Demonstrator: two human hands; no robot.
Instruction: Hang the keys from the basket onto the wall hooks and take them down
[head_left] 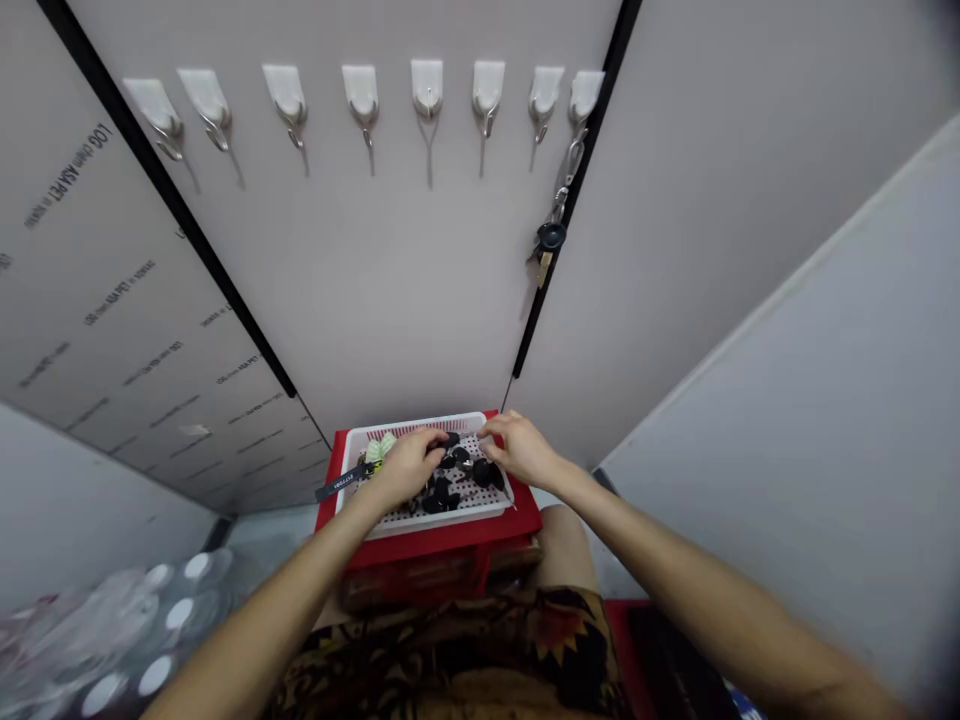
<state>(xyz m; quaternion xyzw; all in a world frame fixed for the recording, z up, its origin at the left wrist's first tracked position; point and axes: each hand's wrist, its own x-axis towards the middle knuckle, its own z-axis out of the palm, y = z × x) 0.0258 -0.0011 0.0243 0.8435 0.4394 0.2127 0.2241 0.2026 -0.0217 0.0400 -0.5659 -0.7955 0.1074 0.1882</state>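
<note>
A white perforated plastic basket (427,528) holds several black-headed keys (441,494), some bunched together. My left hand (409,465) reaches into the basket from the left, its fingers bent round a dark key (451,440) at the fingertips; part of the grip is hidden. Over the right rim is my right hand (523,450), thumb and forefinger apart with nothing visible between them. More keys (484,472) lie just below its fingertips. A pale green striped item (380,447) and a dark strap with printed digits (343,482) rest at the basket's left side.
The basket stands on a red box (431,543) by my lap. Several white hooks (427,85) line the panel ahead; keys (551,238) hang from the rightmost one. Bottles with white caps (180,614) stand at lower left. A pale wall (810,330) rises at right.
</note>
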